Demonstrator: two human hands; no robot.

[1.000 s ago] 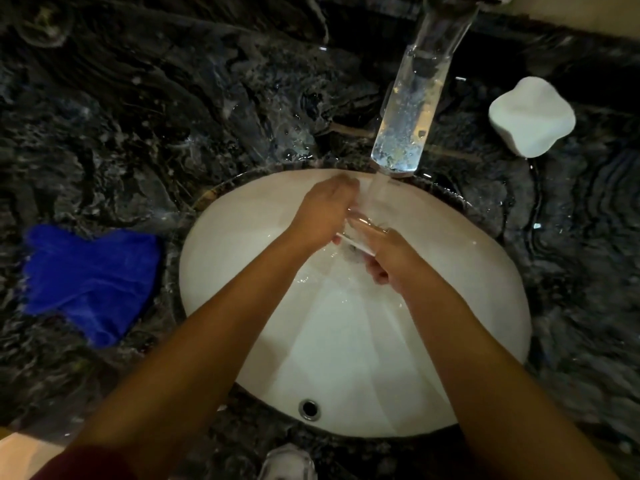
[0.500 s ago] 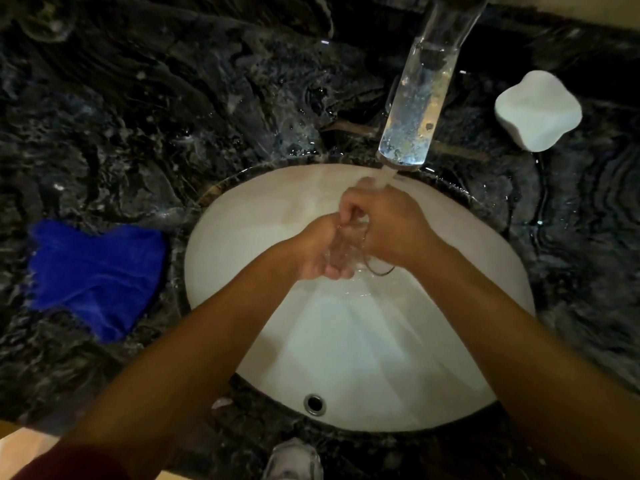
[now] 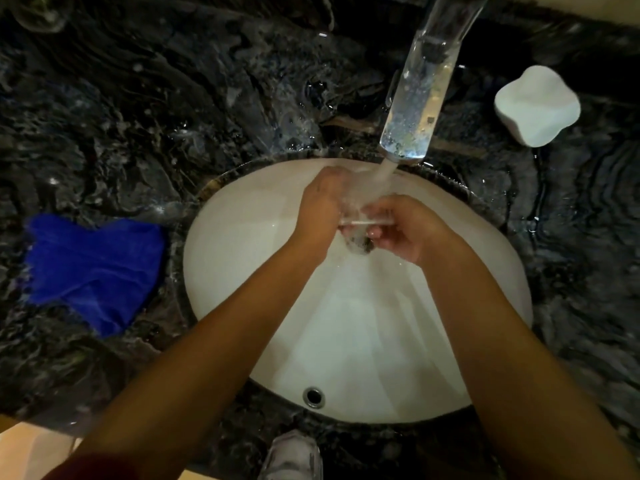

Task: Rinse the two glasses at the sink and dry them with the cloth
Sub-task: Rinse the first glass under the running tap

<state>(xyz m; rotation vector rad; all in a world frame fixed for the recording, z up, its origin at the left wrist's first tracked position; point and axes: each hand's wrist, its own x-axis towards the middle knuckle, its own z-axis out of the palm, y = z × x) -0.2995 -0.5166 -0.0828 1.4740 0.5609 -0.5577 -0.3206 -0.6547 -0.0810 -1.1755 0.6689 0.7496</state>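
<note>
Both of my hands hold a clear glass [image 3: 357,237] over the white sink basin [image 3: 363,341], under the water running from the tap [image 3: 415,109]. My left hand [image 3: 317,211] grips the glass from the left. My right hand [image 3: 407,232] curls round it from the right, fingers at the rim. The stream lands between my hands, and they hide much of the glass. A blue cloth [image 3: 93,268] lies crumpled on the dark marble counter, left of the basin. A faint round clear shape [image 3: 41,15], perhaps the second glass, stands at the far left corner.
A white soap dish [image 3: 536,105] sits on the counter [image 3: 173,116] to the right of the tap. The counter around the basin is wet. The overflow hole [image 3: 313,396] is in the basin's near wall. A pale shoe [image 3: 291,455] shows at the bottom edge.
My right hand has slid from on top of the glass down to its right side, and my left hand has moved up towards the stream. The glass has turned between them.
</note>
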